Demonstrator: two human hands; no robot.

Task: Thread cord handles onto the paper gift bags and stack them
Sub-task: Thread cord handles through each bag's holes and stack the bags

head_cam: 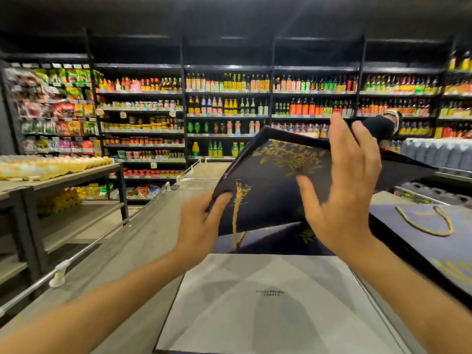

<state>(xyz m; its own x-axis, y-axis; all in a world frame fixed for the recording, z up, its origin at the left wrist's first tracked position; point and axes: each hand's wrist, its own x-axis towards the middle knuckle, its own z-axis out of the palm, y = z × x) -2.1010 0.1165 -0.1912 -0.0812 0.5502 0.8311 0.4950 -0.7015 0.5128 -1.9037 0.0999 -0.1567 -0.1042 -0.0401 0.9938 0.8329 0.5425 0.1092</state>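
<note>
Navy paper printed with gold foliage makes up the gift bag [275, 185] held flat and tilted up in the air over the grey counter [143, 241], well above a pale grey bag [268, 307] that lies flat nearest the person. The left hand [201, 221] pinches the bag's lower left corner, thumb on the printed face and the other fingers curled behind it. The right hand [344, 190] is spread across the right part of the bag with its fingers open, the thumb pressed on the face and the fingertips reaching over the far top edge; whether they hook inside the mouth cannot be told. A gold cord [237, 213] hangs down the printed face from near the left corner, loose at its lower end, so the threading of this bag looks only partly done, or the cord is simply draped there; the holes themselves are not visible. To the right, another navy bag [434, 241] lies on a stack with its gold cord handle [426, 223] already looped in place, which suggests finished bags go there. The step in hand seems to be turning or opening the held bag to reach its top edge. Next, the free cord end needs finding, feeding through a hole and securing, which calls for one hand to steady the rim.
</note>
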